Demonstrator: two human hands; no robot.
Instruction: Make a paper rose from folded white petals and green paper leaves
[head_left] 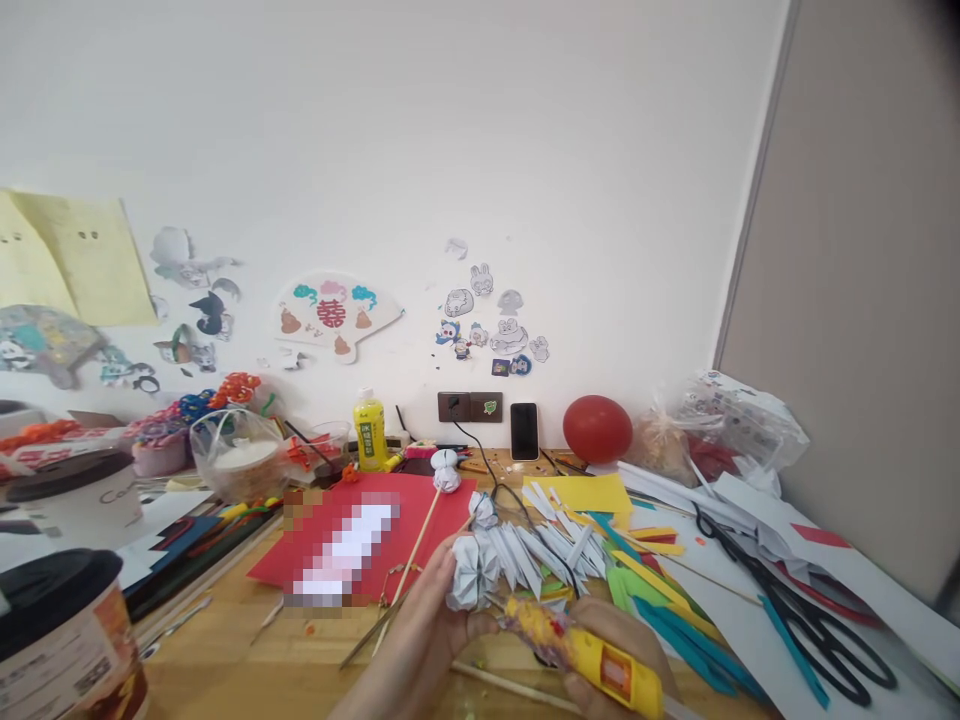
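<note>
A crumpled, many-creased ball of white paper [471, 578], its folds standing up in sharp ridges, sits in the person's left hand [431, 615] above a light wooden table [214, 665], just in front of a heap of folded white paper strips [525, 555]. The left fingers are curled partway around it. The right hand [626, 632] is closed around a bright yellow glue gun [606, 660] with a stained front end, its tip pointing at the paper and close beside it. On the left stand two paper cups [71, 640] with black lids that hide their contents. Behind them, a clear plastic bag [206, 440] holds a round, white-lidded tub [247, 460]. A yellow plastic bottle [369, 435] with a white cap stands near the wall. At right, another clear bag [661, 445] holds something brownish I cannot make out.
</note>
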